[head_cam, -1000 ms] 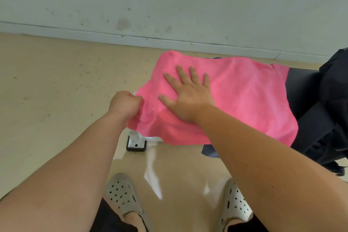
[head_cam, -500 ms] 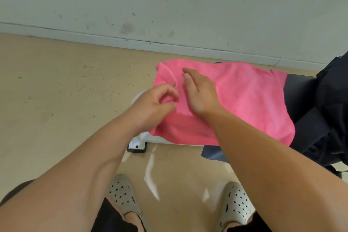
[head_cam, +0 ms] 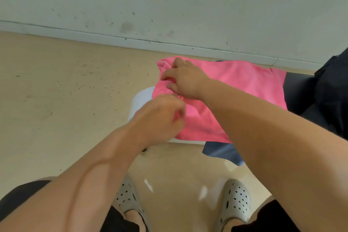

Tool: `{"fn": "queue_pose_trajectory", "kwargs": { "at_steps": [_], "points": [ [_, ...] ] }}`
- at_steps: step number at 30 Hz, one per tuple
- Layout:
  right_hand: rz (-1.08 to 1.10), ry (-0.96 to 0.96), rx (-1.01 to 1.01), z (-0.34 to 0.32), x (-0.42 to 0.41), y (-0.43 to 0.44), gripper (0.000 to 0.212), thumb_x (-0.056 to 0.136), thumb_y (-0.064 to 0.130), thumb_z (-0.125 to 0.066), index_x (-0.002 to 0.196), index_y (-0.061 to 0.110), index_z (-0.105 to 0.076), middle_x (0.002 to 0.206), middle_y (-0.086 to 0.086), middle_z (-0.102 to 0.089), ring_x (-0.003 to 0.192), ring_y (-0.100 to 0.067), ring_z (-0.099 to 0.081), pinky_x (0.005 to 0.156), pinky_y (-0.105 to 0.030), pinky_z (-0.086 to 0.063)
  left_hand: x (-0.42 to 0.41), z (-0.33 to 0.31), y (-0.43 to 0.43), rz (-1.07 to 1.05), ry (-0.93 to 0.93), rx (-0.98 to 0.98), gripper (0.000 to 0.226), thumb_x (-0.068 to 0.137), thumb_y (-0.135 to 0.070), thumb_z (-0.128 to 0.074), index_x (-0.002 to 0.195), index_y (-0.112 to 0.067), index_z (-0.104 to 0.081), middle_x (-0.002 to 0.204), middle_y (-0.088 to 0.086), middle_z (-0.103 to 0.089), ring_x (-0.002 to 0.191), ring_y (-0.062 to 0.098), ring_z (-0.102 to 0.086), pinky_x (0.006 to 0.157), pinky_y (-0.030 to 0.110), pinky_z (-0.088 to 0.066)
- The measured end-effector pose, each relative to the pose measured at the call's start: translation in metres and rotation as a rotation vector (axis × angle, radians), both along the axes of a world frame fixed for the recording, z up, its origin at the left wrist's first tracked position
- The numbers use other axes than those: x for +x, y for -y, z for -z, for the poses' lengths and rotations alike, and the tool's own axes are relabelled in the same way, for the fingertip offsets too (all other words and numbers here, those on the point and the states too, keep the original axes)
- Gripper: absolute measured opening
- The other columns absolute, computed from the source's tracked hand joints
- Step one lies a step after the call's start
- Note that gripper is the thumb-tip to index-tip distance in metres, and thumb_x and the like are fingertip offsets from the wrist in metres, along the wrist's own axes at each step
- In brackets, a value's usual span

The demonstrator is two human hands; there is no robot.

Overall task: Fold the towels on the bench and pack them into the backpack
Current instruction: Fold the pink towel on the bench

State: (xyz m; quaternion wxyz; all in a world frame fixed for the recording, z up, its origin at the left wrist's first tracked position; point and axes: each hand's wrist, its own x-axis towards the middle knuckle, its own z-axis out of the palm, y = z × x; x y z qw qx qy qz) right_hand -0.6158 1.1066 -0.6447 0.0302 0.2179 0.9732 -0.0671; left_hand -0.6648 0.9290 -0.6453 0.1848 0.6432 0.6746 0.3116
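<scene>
The pink towel (head_cam: 244, 88) hides most of the tabletop (head_cam: 142, 100). The blurred left hand (head_cam: 160, 117) curls at its edge, grip unclear; the right hand (head_cam: 185, 79) pinches its bunched far corner.

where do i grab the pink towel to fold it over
Pinch the two left corners, coming from the left end of the bench. The towel lies flat, and that edge is free and rumpled, giving cloth to pinch; its right edge faces the backpack.

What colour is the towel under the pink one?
Blue; the lower towel shows best in the head view.
</scene>
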Motion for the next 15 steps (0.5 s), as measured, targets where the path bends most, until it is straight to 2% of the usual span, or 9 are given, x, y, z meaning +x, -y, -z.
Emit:
{"fn": "queue_pose_trajectory", "kwargs": {
  "at_steps": [1, 2, 3, 5, 8, 10, 13, 15],
  "points": [
    [0.011, -0.045, -0.003, 0.001, 0.002, 0.001, 0.030, 0.095, 0.041, -0.054, 0.123, 0.034, -0.063, 0.119, -0.006, -0.047, 0.111, -0.029, -0.048, 0.096, -0.043, -0.045, -0.005, -0.004, 0.001, -0.120, 0.079, 0.069, 0.020, 0.072, -0.024, -0.049, 0.076, -0.016, -0.067, 0.081, -0.002, -0.068, 0.081, 0.022, -0.061, 0.072, 0.042, -0.051],
    [0.022, -0.086, 0.002, 0.003, 0.004, 0.002, 0.026, 0.095, 0.039, -0.055, 0.117, 0.029, -0.064, 0.113, -0.005, -0.047, 0.107, -0.030, -0.050, 0.092, -0.042, -0.046, -0.010, -0.006, 0.001, -0.256, 0.110, 0.088, 0.015, 0.073, -0.022, -0.052, 0.073, -0.017, -0.066, 0.074, -0.004, -0.066, 0.074, 0.021, -0.060, 0.067, 0.042, -0.050],
    [0.034, -0.119, 0.012, 0.004, 0.006, 0.004, 0.022, 0.094, 0.036, -0.056, 0.112, 0.026, -0.065, 0.110, -0.005, -0.049, 0.104, -0.031, -0.051, 0.089, -0.043, -0.047, -0.016, -0.008, 0.001, -0.380, 0.102, 0.060, 0.010, 0.075, -0.021, -0.055, 0.073, -0.019, -0.064, 0.072, -0.004, -0.066, 0.071, 0.020, -0.060, 0.066, 0.041, -0.050],
    [0.059, -0.170, 0.019, 0.008, 0.009, 0.006, 0.019, 0.095, 0.033, -0.057, 0.107, 0.020, -0.064, 0.108, -0.008, -0.052, 0.099, -0.031, -0.052, 0.084, -0.043, -0.048, -0.026, -0.004, 0.001, -0.499, 0.022, -0.069, 0.006, 0.080, -0.025, -0.058, 0.079, -0.023, -0.063, 0.076, -0.005, -0.066, 0.073, 0.019, -0.061, 0.067, 0.039, -0.051],
    [0.135, -0.334, -0.076, 0.008, 0.016, 0.006, 0.013, 0.094, 0.027, -0.060, 0.102, 0.017, -0.064, 0.104, -0.006, -0.052, 0.090, -0.026, -0.054, 0.075, -0.033, -0.043, -0.032, 0.001, 0.001, -0.499, -0.052, -0.281, 0.018, 0.085, -0.041, -0.060, 0.083, -0.024, -0.063, 0.080, -0.006, -0.065, 0.079, 0.019, -0.062, 0.069, 0.035, -0.052],
    [0.228, -0.499, -0.180, 0.002, 0.023, 0.002, 0.004, 0.092, 0.024, -0.064, 0.094, 0.021, -0.064, 0.100, -0.003, -0.053, 0.084, -0.019, -0.055, 0.075, -0.031, -0.043, -0.030, -0.001, 0.000, -0.474, -0.034, -0.313, 0.032, 0.084, -0.050, -0.062, 0.078, -0.019, -0.062, 0.074, -0.004, -0.064, 0.074, 0.018, -0.061, 0.067, 0.036, -0.051],
    [0.359, -0.636, -0.301, -0.005, 0.038, -0.009, 0.009, 0.090, 0.020, -0.065, 0.085, 0.026, -0.060, 0.094, -0.004, -0.061, 0.084, -0.016, -0.055, 0.079, -0.030, -0.045, -0.024, -0.003, -0.002, -0.410, -0.015, -0.256, 0.030, 0.081, -0.042, -0.069, 0.073, -0.014, -0.060, 0.068, -0.001, -0.061, 0.066, 0.020, -0.058, 0.061, 0.037, -0.047],
    [0.442, -0.633, -0.342, -0.007, 0.052, -0.016, 0.013, 0.089, 0.016, -0.065, 0.082, 0.025, -0.060, 0.085, -0.002, -0.063, 0.080, -0.017, -0.057, 0.074, -0.031, -0.045, -0.021, -0.003, -0.004, -0.366, 0.038, -0.222, 0.027, 0.080, -0.029, -0.072, 0.068, -0.012, -0.055, 0.063, -0.001, -0.054, 0.059, 0.019, -0.050, 0.056, 0.034, -0.040]
  ]
}}
